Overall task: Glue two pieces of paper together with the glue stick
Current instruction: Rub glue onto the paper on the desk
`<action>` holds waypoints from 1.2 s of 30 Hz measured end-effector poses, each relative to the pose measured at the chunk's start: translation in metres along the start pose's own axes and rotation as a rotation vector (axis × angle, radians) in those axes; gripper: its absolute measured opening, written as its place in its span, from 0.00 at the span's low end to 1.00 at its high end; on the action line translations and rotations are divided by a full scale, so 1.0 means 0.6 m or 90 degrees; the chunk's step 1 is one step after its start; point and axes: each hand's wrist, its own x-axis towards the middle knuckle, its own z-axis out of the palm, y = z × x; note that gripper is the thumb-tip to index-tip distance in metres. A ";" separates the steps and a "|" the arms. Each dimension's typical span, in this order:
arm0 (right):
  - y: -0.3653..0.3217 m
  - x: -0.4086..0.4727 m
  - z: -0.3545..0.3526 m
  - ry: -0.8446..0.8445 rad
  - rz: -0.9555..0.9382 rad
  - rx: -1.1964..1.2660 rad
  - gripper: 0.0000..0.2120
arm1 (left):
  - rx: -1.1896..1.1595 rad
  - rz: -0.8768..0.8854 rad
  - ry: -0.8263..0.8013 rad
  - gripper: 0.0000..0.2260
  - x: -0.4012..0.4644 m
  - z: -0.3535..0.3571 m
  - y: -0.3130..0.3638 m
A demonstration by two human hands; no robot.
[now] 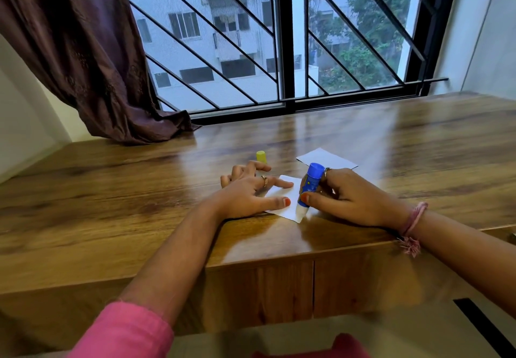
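Pink sleeve (pixel 125 332) at the lower left of the frame, forearm running up toward centre. Left hand (pixel 248 192) lies flat, fingers spread and straight, thumb and forefinger pressing on the near sheet of white paper (pixel 287 204); a ring shows on one finger. That sheet lies at frame centre on the wooden tabletop (pixel 111 204), one corner pointing toward the camera.

Right hand (pixel 343 195) is curled round the blue glue stick (pixel 310 184), thumb across its lower body, fingers behind. Stick is tilted, its blue base uppermost, its white tip down and touching the near corner of the sheet. A pink thread band (pixel 413 220) sits on the right wrist.

Second sheet of white paper (pixel 326 157) lies just beyond the right hand, flat, apart from the first sheet. Yellow cap (pixel 261 156) stands upright on the tabletop just behind the left hand's fingers.

Upper frame: barred window (pixel 279 36) with buildings and trees outside. Brown curtain (pixel 83 50) hangs at upper left, its hem resting on the tabletop's far edge.
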 end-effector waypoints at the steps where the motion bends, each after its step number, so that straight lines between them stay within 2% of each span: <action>1: 0.002 0.001 0.000 0.015 0.011 -0.006 0.20 | 0.001 0.000 -0.002 0.20 0.000 0.000 0.000; 6: 0.001 0.000 0.003 0.001 -0.019 -0.005 0.21 | 0.003 0.000 -0.002 0.20 0.002 0.001 -0.001; 11: 0.009 0.003 0.002 0.057 0.019 -0.022 0.18 | 0.009 -0.003 -0.007 0.22 0.003 -0.001 0.001; 15: 0.008 0.002 0.004 0.023 0.002 -0.013 0.20 | 0.008 -0.004 -0.008 0.22 0.001 -0.001 0.001; 19: 0.012 0.004 0.004 0.069 0.028 -0.015 0.18 | 0.009 -0.003 -0.005 0.21 0.001 -0.001 0.001; 23: 0.012 0.003 0.007 0.025 -0.001 -0.010 0.17 | 0.011 -0.004 -0.005 0.21 0.003 -0.001 0.002; 27: 0.017 0.005 0.006 0.085 0.044 -0.012 0.16 | 0.008 -0.007 -0.005 0.19 0.003 -0.001 0.002; 31: 0.020 0.006 0.010 0.056 0.024 -0.015 0.15 | 0.013 -0.004 -0.007 0.20 0.003 -0.002 0.001; 36: 0.025 0.009 0.010 0.111 0.043 -0.019 0.17 | 0.012 -0.005 -0.009 0.20 0.002 -0.002 0.001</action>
